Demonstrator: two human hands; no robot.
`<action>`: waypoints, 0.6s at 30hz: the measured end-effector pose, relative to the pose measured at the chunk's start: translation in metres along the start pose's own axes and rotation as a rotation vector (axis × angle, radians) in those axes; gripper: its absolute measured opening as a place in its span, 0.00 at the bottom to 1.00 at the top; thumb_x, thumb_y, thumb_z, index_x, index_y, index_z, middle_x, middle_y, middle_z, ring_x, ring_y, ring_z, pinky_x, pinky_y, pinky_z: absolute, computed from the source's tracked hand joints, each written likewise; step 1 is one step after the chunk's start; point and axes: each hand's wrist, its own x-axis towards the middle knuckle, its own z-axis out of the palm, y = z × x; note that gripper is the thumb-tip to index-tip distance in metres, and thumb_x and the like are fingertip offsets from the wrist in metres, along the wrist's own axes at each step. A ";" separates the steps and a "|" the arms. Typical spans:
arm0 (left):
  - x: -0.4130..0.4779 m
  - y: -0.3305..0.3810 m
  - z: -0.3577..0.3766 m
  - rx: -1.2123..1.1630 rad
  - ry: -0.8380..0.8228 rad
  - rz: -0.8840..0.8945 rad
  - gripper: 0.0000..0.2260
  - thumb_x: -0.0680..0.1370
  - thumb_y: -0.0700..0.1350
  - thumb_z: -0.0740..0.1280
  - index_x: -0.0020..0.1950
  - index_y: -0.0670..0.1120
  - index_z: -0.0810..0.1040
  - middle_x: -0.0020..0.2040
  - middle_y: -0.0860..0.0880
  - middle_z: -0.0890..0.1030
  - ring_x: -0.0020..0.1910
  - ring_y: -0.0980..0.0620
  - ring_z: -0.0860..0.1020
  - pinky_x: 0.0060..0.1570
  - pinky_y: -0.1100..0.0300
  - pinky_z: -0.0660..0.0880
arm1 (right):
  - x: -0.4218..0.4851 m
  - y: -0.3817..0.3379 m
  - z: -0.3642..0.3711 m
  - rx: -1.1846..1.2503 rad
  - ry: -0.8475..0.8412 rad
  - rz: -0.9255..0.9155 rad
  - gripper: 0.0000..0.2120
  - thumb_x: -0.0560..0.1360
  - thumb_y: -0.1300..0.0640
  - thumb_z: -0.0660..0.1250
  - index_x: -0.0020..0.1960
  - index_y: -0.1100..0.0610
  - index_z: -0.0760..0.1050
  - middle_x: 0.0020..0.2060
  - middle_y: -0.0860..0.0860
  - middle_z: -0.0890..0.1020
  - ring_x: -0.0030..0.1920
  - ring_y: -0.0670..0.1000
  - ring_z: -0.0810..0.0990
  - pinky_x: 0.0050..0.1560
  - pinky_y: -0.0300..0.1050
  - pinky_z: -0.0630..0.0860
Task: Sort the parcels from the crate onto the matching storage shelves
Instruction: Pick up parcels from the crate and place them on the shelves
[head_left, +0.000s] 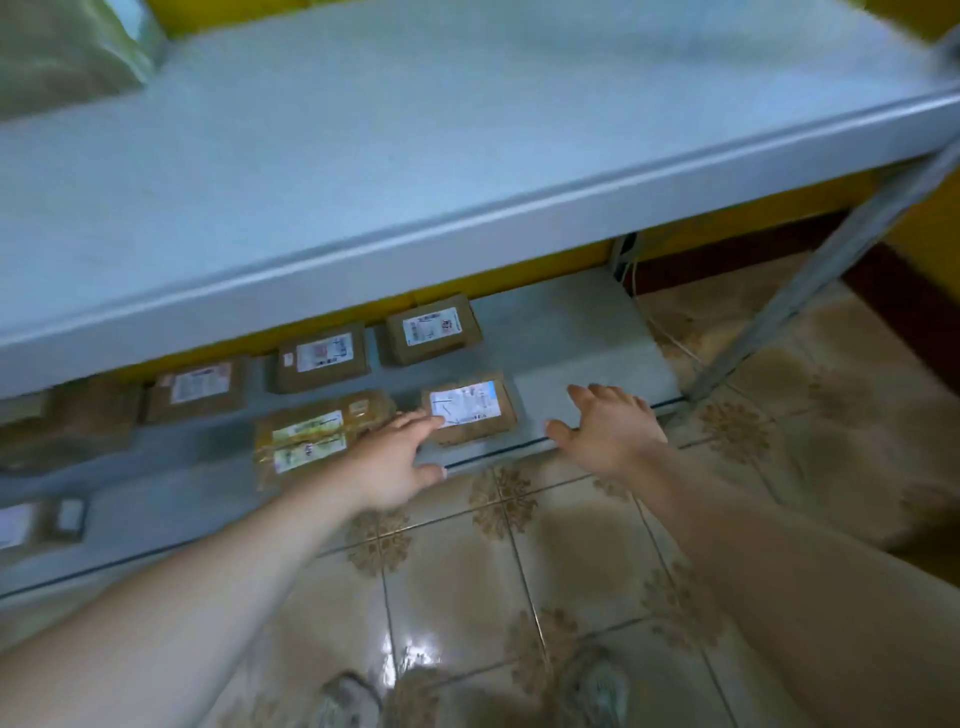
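The upper shelf spans nine to two o'clock; beneath it the lower shelf carries brown parcels. The step looks like settling the labelled parcel at its front edge: the left hand, fingers straight, touches the label from seven o'clock; the right hand hovers spread and empty at the parcel's three o'clock. Next calls for fetching another from the crate, unseen here
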 end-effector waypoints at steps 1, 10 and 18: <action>-0.030 0.003 -0.014 -0.012 0.004 -0.002 0.32 0.79 0.55 0.65 0.79 0.52 0.55 0.79 0.51 0.54 0.77 0.50 0.55 0.76 0.54 0.53 | -0.025 -0.010 -0.018 0.013 0.002 0.008 0.35 0.79 0.34 0.54 0.79 0.53 0.58 0.76 0.54 0.64 0.75 0.57 0.61 0.74 0.55 0.58; -0.283 -0.041 -0.107 0.049 0.142 0.072 0.31 0.79 0.56 0.65 0.79 0.52 0.56 0.79 0.51 0.58 0.76 0.50 0.59 0.73 0.57 0.56 | -0.229 -0.164 -0.117 -0.041 0.123 -0.085 0.35 0.79 0.34 0.55 0.79 0.52 0.58 0.76 0.54 0.65 0.75 0.57 0.62 0.74 0.55 0.60; -0.483 -0.148 -0.176 0.020 0.391 -0.045 0.31 0.78 0.56 0.65 0.78 0.52 0.58 0.77 0.51 0.63 0.73 0.50 0.64 0.71 0.56 0.62 | -0.336 -0.370 -0.181 -0.092 0.231 -0.329 0.34 0.79 0.34 0.56 0.79 0.51 0.57 0.76 0.54 0.64 0.74 0.58 0.64 0.72 0.56 0.64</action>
